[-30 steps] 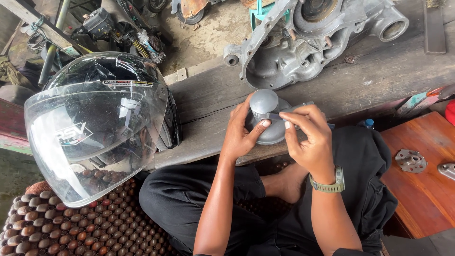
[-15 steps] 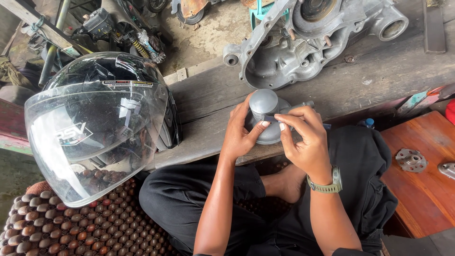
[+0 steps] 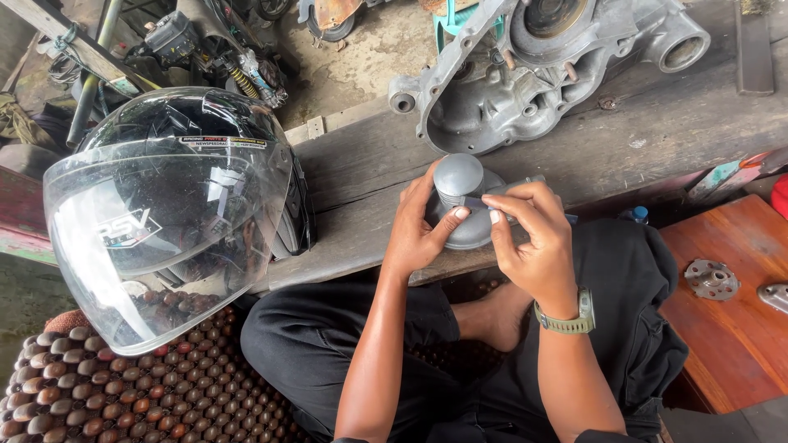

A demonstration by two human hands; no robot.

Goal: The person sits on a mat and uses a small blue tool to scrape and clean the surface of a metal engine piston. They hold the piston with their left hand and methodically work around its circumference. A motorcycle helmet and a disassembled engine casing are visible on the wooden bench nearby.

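Head view, taking the grey metal part (image 3: 457, 184) as the landmark: it rests on the near edge of the wooden surface (image 3: 657, 123), directly in front of the seated person, with its rounded domed neck pointing up toward the camera and its wider base flaring out below. The left hand (image 3: 419, 230) is closed around the part's left side, thumb pressed against the base of the neck, steadying it. The right hand (image 3: 529, 234) comes in from the part's right, its fingertips pinched shut on a thin flat strip (image 3: 474, 202), dark and narrow, whose long axis runs roughly level, left to right, and whose free end touches the neck of the part just beside the left thumb. What the strip is made of cannot be told. Both hands touch the part or the strip; neither is nearer than the other.

Beyond the part, farther back on the same surface, lies a large aluminium engine casing (image 3: 525, 74), open side up; its hollows hold no loose pieces that can be made out. Well to the left of the part sits a black helmet (image 3: 176, 209) with a clear visor, resting partly on a beaded seat mat (image 3: 123, 394). To the right of the part, lower down, a reddish wooden board (image 3: 730, 320) carries a small round metal flange (image 3: 711, 279).
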